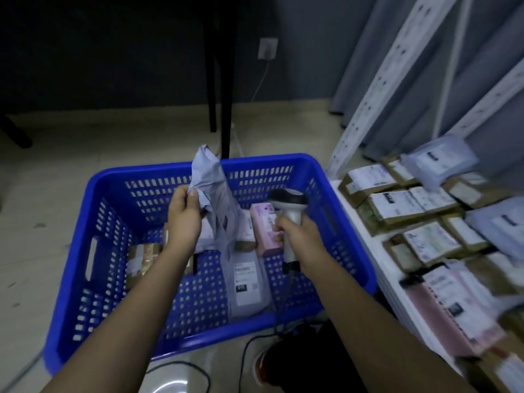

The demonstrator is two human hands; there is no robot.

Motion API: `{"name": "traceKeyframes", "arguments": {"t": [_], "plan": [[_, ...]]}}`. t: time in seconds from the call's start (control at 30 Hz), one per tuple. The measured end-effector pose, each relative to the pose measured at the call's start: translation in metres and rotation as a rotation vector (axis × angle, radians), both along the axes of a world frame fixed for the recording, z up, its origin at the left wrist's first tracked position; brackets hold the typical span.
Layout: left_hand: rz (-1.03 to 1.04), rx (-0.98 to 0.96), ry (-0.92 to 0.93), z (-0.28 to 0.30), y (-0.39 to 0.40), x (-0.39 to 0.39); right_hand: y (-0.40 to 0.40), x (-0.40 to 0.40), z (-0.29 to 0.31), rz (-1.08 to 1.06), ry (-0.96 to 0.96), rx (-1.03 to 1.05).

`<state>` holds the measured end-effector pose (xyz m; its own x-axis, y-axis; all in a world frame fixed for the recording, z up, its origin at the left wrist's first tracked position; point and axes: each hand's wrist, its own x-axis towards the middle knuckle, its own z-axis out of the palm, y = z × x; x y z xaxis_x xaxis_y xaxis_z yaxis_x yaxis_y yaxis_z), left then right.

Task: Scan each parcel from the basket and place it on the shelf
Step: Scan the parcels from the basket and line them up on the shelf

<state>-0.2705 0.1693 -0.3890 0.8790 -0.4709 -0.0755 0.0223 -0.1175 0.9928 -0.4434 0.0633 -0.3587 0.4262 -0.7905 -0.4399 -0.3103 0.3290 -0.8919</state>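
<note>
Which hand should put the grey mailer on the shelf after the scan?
Left. The left hand already grips the grey mailer above the blue basket, while the right hand is occupied holding the scanner. It must reach across to the shelf.

Grey parcel (215, 194) upright above blue basket (113, 177).

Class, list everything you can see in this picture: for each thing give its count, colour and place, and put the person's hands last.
basket: one, blue, on the floor
grey mailer: one, held above the basket
pink box: one, in the basket
brown parcel: one, at the basket's left side
labelled grey bag: one, on the basket floor
scanner: one, white and black
shelf: one, white, right, many parcels
left hand: grips the mailer
right hand: grips the scanner
</note>
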Motion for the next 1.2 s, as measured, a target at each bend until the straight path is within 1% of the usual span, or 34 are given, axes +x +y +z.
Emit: {"name": "traceKeyframes", "arguments": {"t": [0.07,0.2,0.27,0.4,0.5,0.6,0.73,0.87,1.0,1.13,1.2], "plan": [[-0.052,-0.082,0.021,0.03,-0.009,-0.018,-0.009,-0.017,0.023,-0.061,-0.023,-0.044],[-0.166,-0.23,0.137,0.078,-0.03,-0.065,-0.021,-0.064,0.065,-0.189,-0.093,-0.129],[-0.215,-0.282,0.202,0.099,-0.04,-0.094,-0.023,-0.091,0.083,-0.258,-0.11,-0.185],[-0.347,-0.349,0.281,0.14,-0.063,-0.151,-0.031,-0.15,0.121,-0.453,-0.222,-0.314],[-0.493,-0.389,0.279,0.168,-0.083,-0.196,-0.033,-0.204,0.144,-0.534,-0.24,-0.447],[-0.657,-0.419,0.296,0.19,-0.105,-0.248,-0.032,-0.261,0.151,-0.572,-0.184,-0.521],[-0.862,-0.374,0.332,0.201,-0.132,-0.315,-0.032,-0.322,0.15,-0.657,-0.142,-0.523],[-0.912,-0.312,0.394,0.193,-0.148,-0.355,-0.036,-0.37,0.141,-0.734,-0.14,-0.49],[-0.945,-0.27,0.373,0.181,-0.16,-0.362,-0.046,-0.39,0.128,-0.758,-0.151,-0.436],[-0.963,-0.121,0.3,0.163,-0.174,-0.35,-0.057,-0.38,0.111,-0.697,-0.072,-0.426],[-0.968,-0.1,0.289,0.155,-0.175,-0.343,-0.062,-0.375,0.105,-0.685,-0.069,-0.423]]}}
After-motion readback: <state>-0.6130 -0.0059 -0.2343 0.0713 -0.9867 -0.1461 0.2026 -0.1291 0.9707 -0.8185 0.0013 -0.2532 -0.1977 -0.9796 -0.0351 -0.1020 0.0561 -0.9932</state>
